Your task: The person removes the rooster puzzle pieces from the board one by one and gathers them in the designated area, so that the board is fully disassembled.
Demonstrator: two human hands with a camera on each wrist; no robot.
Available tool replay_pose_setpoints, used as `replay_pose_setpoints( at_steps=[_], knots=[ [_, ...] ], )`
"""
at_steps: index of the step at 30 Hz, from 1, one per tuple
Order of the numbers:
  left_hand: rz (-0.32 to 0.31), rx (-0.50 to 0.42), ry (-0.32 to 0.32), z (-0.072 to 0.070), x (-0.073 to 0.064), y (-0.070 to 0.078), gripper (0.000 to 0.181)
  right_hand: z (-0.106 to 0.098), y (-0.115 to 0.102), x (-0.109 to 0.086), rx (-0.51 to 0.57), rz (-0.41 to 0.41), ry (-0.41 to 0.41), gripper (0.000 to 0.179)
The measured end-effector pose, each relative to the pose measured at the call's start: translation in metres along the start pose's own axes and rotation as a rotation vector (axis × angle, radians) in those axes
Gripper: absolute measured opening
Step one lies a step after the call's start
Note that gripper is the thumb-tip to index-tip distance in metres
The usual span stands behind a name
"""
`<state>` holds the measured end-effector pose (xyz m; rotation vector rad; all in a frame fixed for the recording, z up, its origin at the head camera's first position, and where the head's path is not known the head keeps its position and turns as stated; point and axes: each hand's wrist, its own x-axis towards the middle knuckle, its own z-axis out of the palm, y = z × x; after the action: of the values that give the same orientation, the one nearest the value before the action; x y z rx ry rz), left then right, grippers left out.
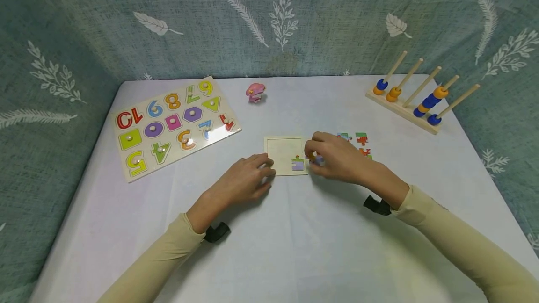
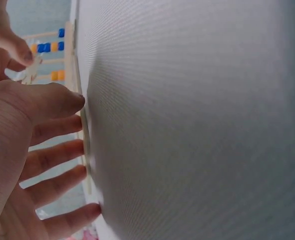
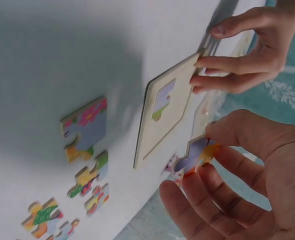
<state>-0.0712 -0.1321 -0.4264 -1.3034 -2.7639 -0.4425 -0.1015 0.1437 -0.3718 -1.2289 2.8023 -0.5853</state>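
My right hand (image 1: pixel 338 159) pinches a jigsaw piece (image 3: pixel 193 156), purple with some orange and yellow, between thumb and fingers just off the right edge of a square wooden puzzle board (image 1: pixel 279 153). One purple and green piece (image 1: pixel 297 164) lies inside the board's frame at its lower right corner. At the board's left edge is my left hand (image 1: pixel 246 179), fingers spread and fingertips right at the rim. Several loose jigsaw pieces (image 3: pixel 87 130) lie on the table beyond the right hand, which partly hides them in the head view.
A number and shape peg puzzle (image 1: pixel 181 127) lies at the left. A small pink toy figure (image 1: pixel 255 92) stands at the back. To the back right is a wooden bead counter (image 1: pixel 404 110) with upright pegs. The white-covered table (image 1: pixel 269 247) meets green patterned cloth behind.
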Motion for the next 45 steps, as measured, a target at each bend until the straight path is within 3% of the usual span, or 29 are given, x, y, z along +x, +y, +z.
replay_pose_setpoints(
  at_steps=[23, 45],
  knots=[
    [-0.030, 0.004, -0.039, -0.001, 0.001, 0.002, 0.023, -0.019, 0.019, -0.047, -0.072, 0.084, 0.026, 0.019],
    [-0.035, 0.002, -0.033, 0.001, 0.002, 0.001, 0.022, -0.013, 0.039, -0.077, -0.089, 0.157, -0.017, 0.020]
  ],
)
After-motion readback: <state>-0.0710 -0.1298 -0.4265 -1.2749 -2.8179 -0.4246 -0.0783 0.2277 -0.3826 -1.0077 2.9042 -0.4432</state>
